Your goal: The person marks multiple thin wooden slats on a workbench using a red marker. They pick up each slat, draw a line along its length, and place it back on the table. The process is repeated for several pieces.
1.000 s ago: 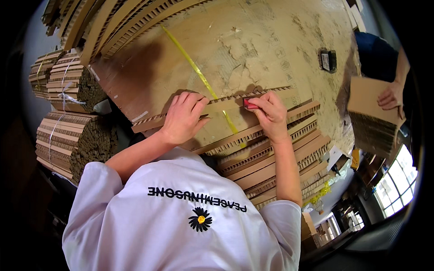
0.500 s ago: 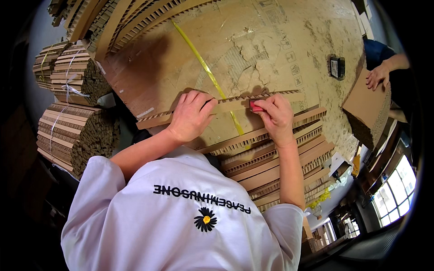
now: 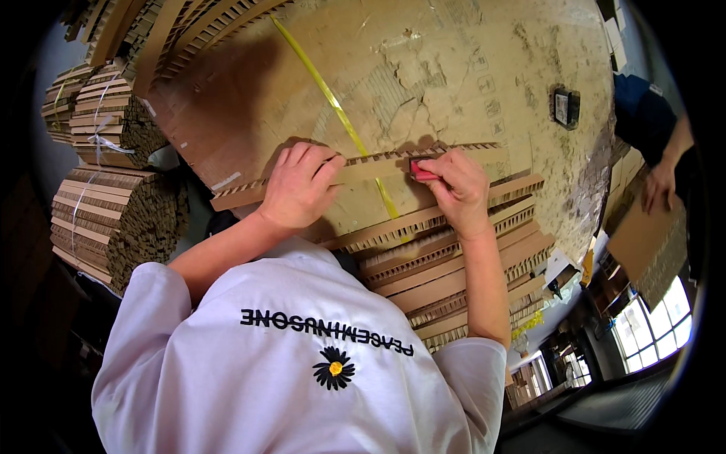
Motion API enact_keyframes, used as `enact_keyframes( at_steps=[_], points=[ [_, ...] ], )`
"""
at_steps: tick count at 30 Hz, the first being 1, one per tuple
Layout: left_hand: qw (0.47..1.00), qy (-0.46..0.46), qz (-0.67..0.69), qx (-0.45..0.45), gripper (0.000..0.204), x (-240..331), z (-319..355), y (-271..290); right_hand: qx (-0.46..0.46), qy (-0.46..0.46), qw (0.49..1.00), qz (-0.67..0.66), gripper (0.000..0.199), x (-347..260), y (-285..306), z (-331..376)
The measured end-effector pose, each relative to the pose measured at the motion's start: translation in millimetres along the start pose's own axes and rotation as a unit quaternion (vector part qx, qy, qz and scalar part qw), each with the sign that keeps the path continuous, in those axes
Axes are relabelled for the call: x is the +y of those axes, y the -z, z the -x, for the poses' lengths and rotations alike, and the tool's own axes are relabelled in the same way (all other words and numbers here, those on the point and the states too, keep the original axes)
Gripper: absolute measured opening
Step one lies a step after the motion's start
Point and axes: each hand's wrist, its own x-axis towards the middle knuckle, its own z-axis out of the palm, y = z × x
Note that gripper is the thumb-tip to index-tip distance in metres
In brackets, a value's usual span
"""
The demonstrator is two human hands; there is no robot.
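A long honeycomb cardboard strip (image 3: pixel 363 169) lies across the table in front of me, its notched core along the far edge. My left hand (image 3: pixel 301 185) has its curled fingers over the strip's left half, gripping it. Pinched in my right hand (image 3: pixel 457 189) is a small red-and-black block (image 3: pixel 420 169), held against the strip right of the middle. What kind of tool the block is cannot be made out, since my fingers cover part of it. Several more cardboard strips (image 3: pixel 431 281) lie side by side nearer to me, under my right forearm.
The cardboard-covered table (image 3: pixel 249 98) has a yellow strap (image 3: pixel 325 89) across it. A small black box (image 3: pixel 563 106) sits to the right. Tied strip bundles (image 3: pixel 87 219) stand at the left, and more strips (image 3: pixel 219 38) lie far left. At right, another person's hand (image 3: pixel 660 187) holds a cardboard block (image 3: pixel 643 242).
The other person's cardboard block has moved away from the table's right edge, downward in the picture. My view has shifted slightly; both my hands keep their places on the strip and block.
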Motion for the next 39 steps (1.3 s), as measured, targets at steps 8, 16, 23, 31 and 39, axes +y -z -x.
enact_keyframes(
  at_steps=[8, 16, 23, 31, 39],
  points=[
    [1.0, 0.001, -0.012, -0.019, 0.049, -8, 6, 4, -0.006, -0.019, 1.0, -0.007, 0.026, 2, -1, 2],
    [0.999, -0.021, -0.002, -0.028, 0.047, -10, 7, 7, 0.02, -0.073, 0.992, -0.102, 0.019, -2, -1, 11],
    [0.994, -0.074, -0.069, 0.036, 0.041, -19, -10, 44, 0.461, -0.146, 0.76, -0.434, 0.018, -30, 58, 59],
    [0.932, -0.185, -0.233, 0.208, 0.043, 0, -91, 137, 0.505, -0.146, 0.733, -0.431, 0.021, -81, 78, 151],
    [0.962, -0.074, -0.18, -0.19, 0.062, 74, 54, -57, 0.474, -0.21, 0.751, -0.409, 0.014, -140, 36, 160]
  ],
)
